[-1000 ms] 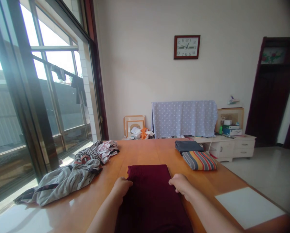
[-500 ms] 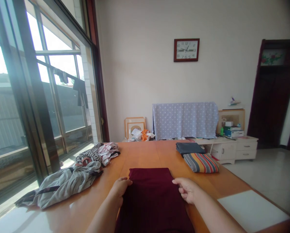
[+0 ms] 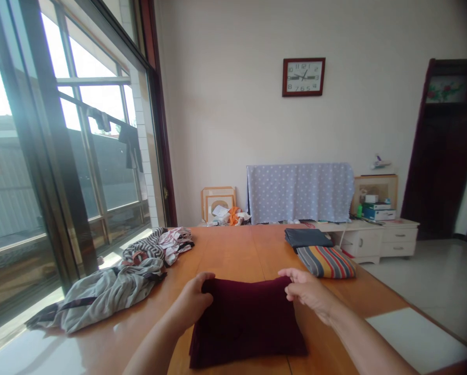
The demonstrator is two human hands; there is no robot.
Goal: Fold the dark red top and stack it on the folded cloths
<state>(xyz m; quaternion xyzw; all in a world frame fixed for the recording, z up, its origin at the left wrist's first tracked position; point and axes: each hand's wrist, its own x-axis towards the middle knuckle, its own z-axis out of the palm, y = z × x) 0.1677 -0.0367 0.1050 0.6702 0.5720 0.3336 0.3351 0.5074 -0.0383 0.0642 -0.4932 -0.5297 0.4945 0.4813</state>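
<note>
A dark maroon cloth garment (image 3: 249, 323), partly folded, is in front of me on the wooden table (image 3: 233, 252). Its far edge is lifted a little and sags between my hands. My left hand (image 3: 197, 297) pinches the far left corner between thumb and fingers. At the far right corner, my right hand (image 3: 300, 287) grips the cloth with its fingers curled. What kind of garment it is, I cannot tell.
Crumpled clothes lie along the left by the window: a grey garment (image 3: 104, 294) and a striped one (image 3: 145, 247). At the back right sit a folded navy cloth (image 3: 307, 238) and a folded striped cloth (image 3: 326, 261). A white sheet (image 3: 417, 333) lies at the right edge.
The maroon garment has become shorter, its near part now folded up. Both hands have shifted from its sides to its far corners, which are raised slightly.
</note>
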